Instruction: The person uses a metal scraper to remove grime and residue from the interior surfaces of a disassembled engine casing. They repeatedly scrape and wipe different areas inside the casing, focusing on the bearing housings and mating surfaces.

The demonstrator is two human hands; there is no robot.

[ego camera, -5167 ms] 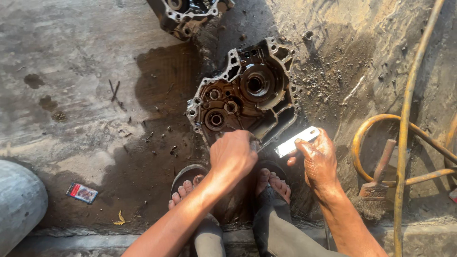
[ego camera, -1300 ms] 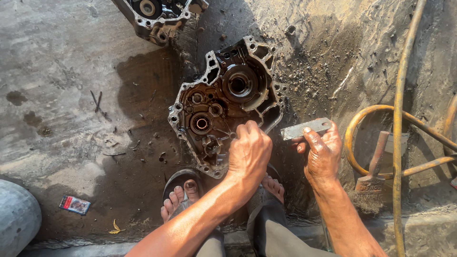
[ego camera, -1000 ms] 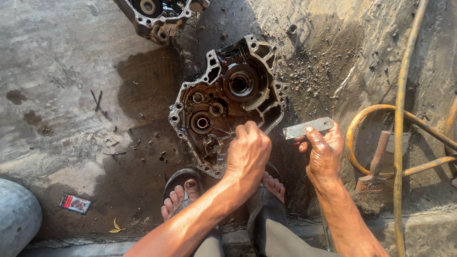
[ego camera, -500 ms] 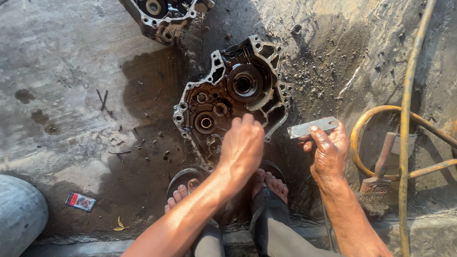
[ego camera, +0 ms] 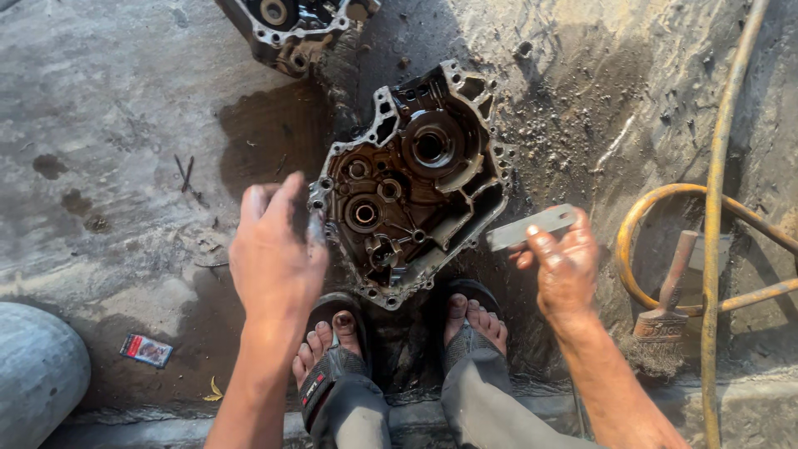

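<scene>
A dirty, oily engine crankcase half [ego camera: 416, 179] lies open side up on the wet concrete, just beyond my sandalled feet [ego camera: 332, 341]. My left hand [ego camera: 274, 249] hovers at its left edge, fingers together and slightly curled, holding nothing that I can see. To the right of the case, my right hand [ego camera: 565, 266] grips a flat grey metal scraper blade [ego camera: 532, 226], whose tip points toward the case's lower right rim.
A second engine case [ego camera: 291, 25] lies at the top edge. A yellow hose [ego camera: 715, 208] loops at the right, beside a worn brush [ego camera: 665, 316]. A small red packet [ego camera: 145, 349] and a grey rounded object [ego camera: 37, 391] sit at the lower left.
My left hand has lifted off the lower rim of the crankcase and swung to its left side. The right hand keeps the scraper in about the same place.
</scene>
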